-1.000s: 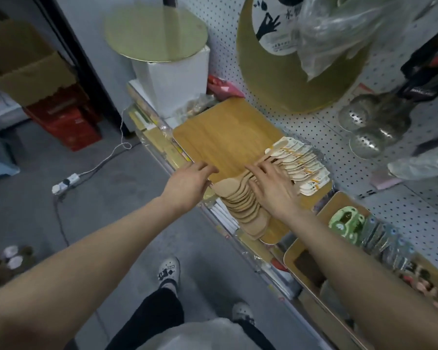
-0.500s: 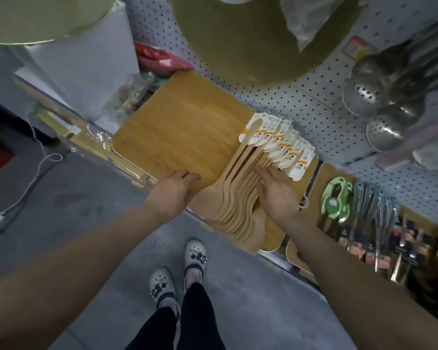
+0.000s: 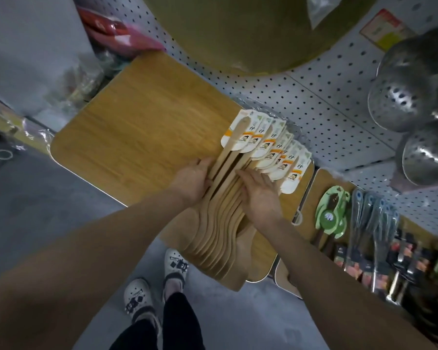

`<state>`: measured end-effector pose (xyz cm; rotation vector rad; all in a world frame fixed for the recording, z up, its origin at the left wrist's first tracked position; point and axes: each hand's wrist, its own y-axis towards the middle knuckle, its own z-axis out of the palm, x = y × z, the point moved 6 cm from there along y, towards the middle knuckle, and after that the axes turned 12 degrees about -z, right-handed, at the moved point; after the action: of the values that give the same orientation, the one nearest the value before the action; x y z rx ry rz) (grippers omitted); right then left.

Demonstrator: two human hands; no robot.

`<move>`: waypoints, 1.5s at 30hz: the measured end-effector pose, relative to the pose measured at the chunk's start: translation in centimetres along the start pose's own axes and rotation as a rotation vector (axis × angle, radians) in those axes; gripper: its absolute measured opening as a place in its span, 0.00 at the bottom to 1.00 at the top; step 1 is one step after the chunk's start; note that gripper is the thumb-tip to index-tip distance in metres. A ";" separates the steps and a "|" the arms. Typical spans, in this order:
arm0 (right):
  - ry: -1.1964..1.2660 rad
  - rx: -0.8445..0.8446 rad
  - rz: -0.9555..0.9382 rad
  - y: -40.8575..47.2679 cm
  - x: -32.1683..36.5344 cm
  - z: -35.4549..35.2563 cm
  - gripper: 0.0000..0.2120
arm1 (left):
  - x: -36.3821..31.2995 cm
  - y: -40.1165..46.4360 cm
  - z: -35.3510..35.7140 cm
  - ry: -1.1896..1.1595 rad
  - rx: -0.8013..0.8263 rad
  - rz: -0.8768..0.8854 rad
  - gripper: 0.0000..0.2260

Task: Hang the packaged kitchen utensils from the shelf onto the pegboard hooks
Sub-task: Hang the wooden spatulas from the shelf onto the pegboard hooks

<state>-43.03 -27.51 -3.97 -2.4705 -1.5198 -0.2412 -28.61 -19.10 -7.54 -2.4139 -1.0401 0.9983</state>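
Head view: both hands closed in since earlier frame, left hand point(image 3: 191, 181) slid from board edge to handles; right hand point(image 3: 259, 195) flat, pressing fanned wooden spatulas with white card headers point(image 3: 238, 198) on bamboo board point(image 3: 142, 132) below pegboard point(image 3: 314, 102); neither hand gripping yet. Light, stiff, slippery stack; likely best pinched at handles near cards

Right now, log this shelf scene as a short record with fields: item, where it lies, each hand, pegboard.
item: fanned stack of wooden spatulas with paper header cards
lies on: wooden board on the shelf, blade ends overhanging its front edge
left hand: against the stack's left side, fingers on the handles
right hand: flat on top of the handles
pegboard: behind the board; metal skimmers hang at right
hung so far: none of this stack
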 end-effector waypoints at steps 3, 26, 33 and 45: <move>0.026 0.005 0.003 0.3 -0.1 0.1 0.22 | 0.1 1.0 0.2 -0.079 -0.005 -0.034 0.25; 0.286 0.099 0.586 10.1 4.3 1.6 0.31 | 14.8 -7.6 -6.3 -0.412 -0.185 -0.215 0.21; 0.758 -0.076 0.381 6.9 9.5 -2.3 0.29 | 13.2 -11.2 -8.8 -0.480 -0.156 -0.075 0.30; 0.879 -0.326 0.302 -9.0 16.0 -10.3 0.31 | 13.2 -23.0 -12.7 -0.562 -0.075 0.110 0.28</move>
<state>-44.10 -12.75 11.03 -2.2396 -0.7631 -1.3774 -24.68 5.95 7.40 -2.3177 -1.1336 1.7712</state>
